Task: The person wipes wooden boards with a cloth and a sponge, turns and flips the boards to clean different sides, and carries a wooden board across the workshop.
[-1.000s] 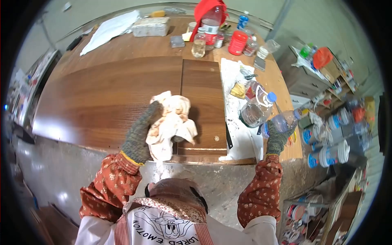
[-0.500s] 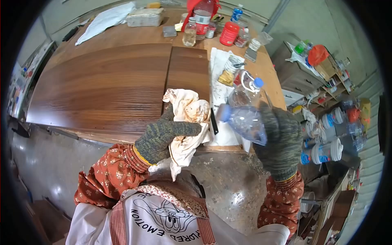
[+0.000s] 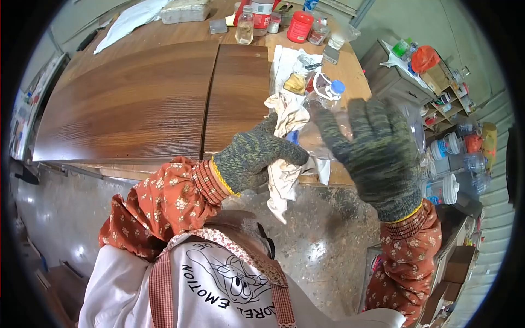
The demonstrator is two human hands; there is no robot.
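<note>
My gloved left hand [image 3: 251,158] is closed on a stained white cloth [image 3: 290,112], which hangs below the fingers. Against the cloth, beside the left fingertips, is the blue cap of a clear plastic bottle [image 3: 316,141]; whether the left fingers also grip its neck I cannot tell. My gloved right hand [image 3: 380,156] is over the bottle's far end with its fingers spread, slightly blurred, and hides part of it. A glossy dark brown wood panel [image 3: 131,104] lies on the table, to the left of a narrower brown panel [image 3: 238,93].
Another blue-capped bottle [image 3: 337,88] stands behind my hands, near a yellow sponge-like block [image 3: 295,83] on white paper. Farther back are a jar of pale liquid [image 3: 245,27], a red container [image 3: 300,27] and a grey block [image 3: 218,26]. Shelves with several tubs line the right side.
My left hand and the cloth have moved right, to the bottle's cap. My right hand has moved right and its fingers have spread from around the bottle. The view has shifted slightly.
</note>
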